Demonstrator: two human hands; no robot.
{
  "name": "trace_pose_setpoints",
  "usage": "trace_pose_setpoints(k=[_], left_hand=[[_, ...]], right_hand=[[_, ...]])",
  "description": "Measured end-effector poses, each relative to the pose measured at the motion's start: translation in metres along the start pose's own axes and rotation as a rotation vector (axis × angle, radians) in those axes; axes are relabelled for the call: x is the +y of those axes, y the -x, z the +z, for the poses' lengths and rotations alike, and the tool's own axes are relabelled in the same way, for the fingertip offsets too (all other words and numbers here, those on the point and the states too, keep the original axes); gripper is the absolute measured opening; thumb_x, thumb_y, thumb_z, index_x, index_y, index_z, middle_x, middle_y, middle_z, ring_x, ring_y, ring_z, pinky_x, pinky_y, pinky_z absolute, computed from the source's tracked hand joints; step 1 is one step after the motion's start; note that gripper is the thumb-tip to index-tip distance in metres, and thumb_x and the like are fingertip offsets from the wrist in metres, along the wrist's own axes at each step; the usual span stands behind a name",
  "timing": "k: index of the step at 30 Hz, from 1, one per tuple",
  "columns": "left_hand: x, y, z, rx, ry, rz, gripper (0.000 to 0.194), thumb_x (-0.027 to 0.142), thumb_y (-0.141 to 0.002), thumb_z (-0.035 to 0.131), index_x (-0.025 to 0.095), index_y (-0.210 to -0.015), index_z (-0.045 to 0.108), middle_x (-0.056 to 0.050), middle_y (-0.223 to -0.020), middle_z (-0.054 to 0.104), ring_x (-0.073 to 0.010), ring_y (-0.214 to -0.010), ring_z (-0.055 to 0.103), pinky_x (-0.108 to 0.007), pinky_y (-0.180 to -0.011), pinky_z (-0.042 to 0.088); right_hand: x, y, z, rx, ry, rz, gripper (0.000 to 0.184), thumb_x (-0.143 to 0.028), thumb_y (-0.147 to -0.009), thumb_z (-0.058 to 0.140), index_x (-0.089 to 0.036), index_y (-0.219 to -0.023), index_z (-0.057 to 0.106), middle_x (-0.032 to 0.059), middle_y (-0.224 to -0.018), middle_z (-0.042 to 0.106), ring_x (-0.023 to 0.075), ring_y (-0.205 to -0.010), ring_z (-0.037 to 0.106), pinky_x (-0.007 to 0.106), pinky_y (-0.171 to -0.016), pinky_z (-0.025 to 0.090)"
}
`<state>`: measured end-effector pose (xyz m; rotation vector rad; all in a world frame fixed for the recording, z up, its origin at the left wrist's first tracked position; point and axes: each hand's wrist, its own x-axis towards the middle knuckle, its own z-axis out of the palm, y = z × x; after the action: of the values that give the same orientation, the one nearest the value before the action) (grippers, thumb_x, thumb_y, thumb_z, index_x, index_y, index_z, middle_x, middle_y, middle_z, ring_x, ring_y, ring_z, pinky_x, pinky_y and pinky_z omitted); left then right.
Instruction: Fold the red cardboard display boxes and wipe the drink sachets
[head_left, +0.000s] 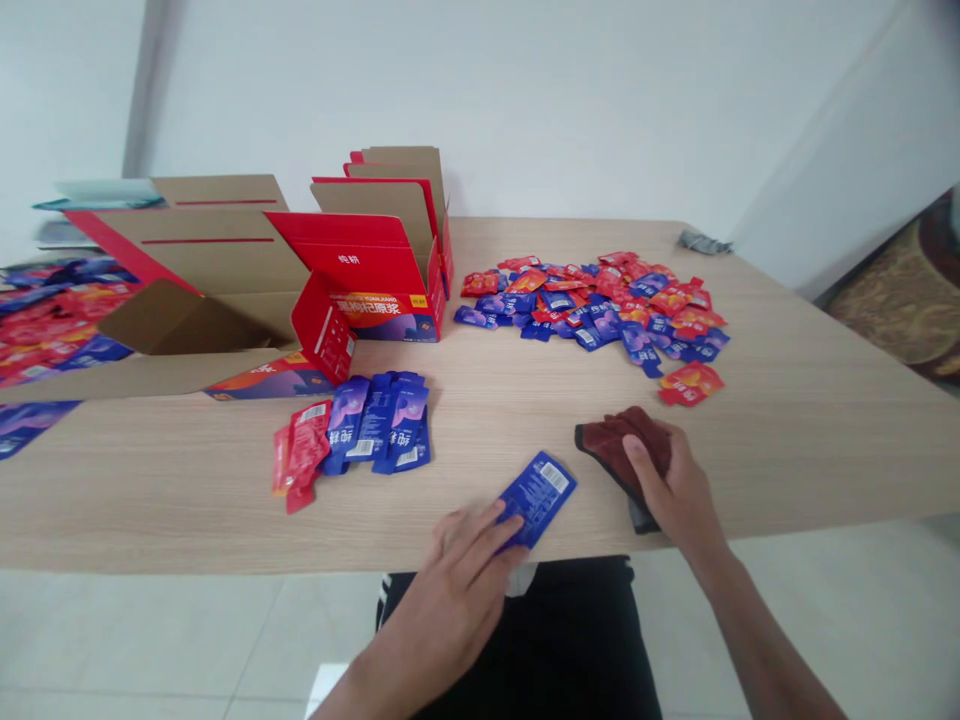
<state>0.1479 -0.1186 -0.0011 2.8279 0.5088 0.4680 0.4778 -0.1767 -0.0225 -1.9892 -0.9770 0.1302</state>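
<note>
A blue sachet (546, 492) with a white barcode lies near the table's front edge. The fingers of my left hand (476, 565) are over its lower left end and hold it; my thumb is not clearly seen. To the right, my right hand (679, 480) is closed round a bunched brown cloth (619, 440) with a dark edge, which rests on the table a little apart from the sachet. Left of my hands lies an overlapping row of blue sachets (371, 425), with red sachets (306, 450) at its left end.
A mixed heap of red and blue sachets (592, 300) covers the table's far middle. Open red cardboard boxes (390, 270) stand at the back left, a larger open one (217, 300) lying beside them. More sachets (60, 310) pile up far left. A grey crumpled scrap (703, 243) sits at the back right.
</note>
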Motion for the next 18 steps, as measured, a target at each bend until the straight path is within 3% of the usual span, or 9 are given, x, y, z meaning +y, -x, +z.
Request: trace_pose_setpoints(k=[3, 5, 9, 11, 13, 18], left_hand=[[0.012, 0.009, 0.014, 0.085, -0.048, 0.006, 0.035, 0.024, -0.104, 0.057, 0.021, -0.139, 0.062, -0.011, -0.149, 0.059, -0.0285, -0.144, 0.051, -0.048, -0.114, 0.049], [0.014, 0.014, 0.026, 0.136, -0.065, 0.027, 0.031, 0.025, -0.106, 0.056, 0.019, -0.135, 0.064, -0.010, -0.146, 0.062, -0.0273, -0.141, 0.054, -0.044, -0.112, 0.052], [0.007, 0.019, 0.039, 0.141, -0.099, 0.067, 0.033, 0.019, -0.109, 0.048, 0.018, -0.138, 0.063, -0.008, -0.139, 0.067, -0.0236, -0.133, 0.061, -0.040, -0.111, 0.054], [0.003, 0.018, 0.038, 0.125, -0.104, 0.089, 0.035, 0.016, -0.109, 0.044, 0.018, -0.140, 0.062, -0.007, -0.139, 0.068, -0.0223, -0.131, 0.063, -0.039, -0.110, 0.055], [0.000, 0.016, 0.035, 0.124, -0.100, 0.117, 0.035, 0.016, -0.110, 0.043, 0.017, -0.139, 0.063, -0.007, -0.139, 0.069, -0.0217, -0.132, 0.063, -0.038, -0.111, 0.055], [-0.002, 0.012, 0.029, 0.158, -0.104, 0.161, 0.036, 0.013, -0.110, 0.039, 0.015, -0.135, 0.065, -0.006, -0.137, 0.070, -0.0193, -0.130, 0.064, -0.037, -0.112, 0.054]], right_hand=[[-0.033, 0.003, -0.001, 0.094, 0.025, -0.187, 0.054, -0.062, -0.094, 0.060, -0.021, -0.129, 0.057, 0.0143, -0.122, 0.070, 0.0318, -0.114, 0.066, 0.047, -0.098, 0.053], [-0.057, 0.015, 0.008, 0.070, 0.023, -0.351, 0.047, -0.057, -0.096, 0.061, -0.022, -0.128, 0.056, 0.0138, -0.120, 0.069, 0.0310, -0.112, 0.066, 0.047, -0.096, 0.054], [-0.085, 0.051, 0.045, -0.318, 0.110, -0.703, 0.033, -0.046, -0.098, 0.064, -0.026, -0.123, 0.057, 0.0098, -0.112, 0.069, 0.0285, -0.103, 0.064, 0.045, -0.091, 0.055], [-0.082, 0.058, 0.060, -0.402, 0.189, -0.776, 0.030, -0.043, -0.098, 0.064, -0.025, -0.122, 0.059, 0.0092, -0.111, 0.069, 0.0286, -0.101, 0.063, 0.046, -0.091, 0.055], [-0.071, 0.051, 0.068, -0.373, 0.248, -0.778, 0.031, -0.043, -0.099, 0.063, -0.024, -0.123, 0.059, 0.0104, -0.113, 0.068, 0.0296, -0.101, 0.061, 0.048, -0.090, 0.055], [-0.035, -0.007, 0.054, -0.235, 0.390, -0.727, 0.035, -0.047, -0.101, 0.057, -0.021, -0.125, 0.059, 0.0132, -0.111, 0.068, 0.0318, -0.100, 0.060, 0.049, -0.087, 0.053]])
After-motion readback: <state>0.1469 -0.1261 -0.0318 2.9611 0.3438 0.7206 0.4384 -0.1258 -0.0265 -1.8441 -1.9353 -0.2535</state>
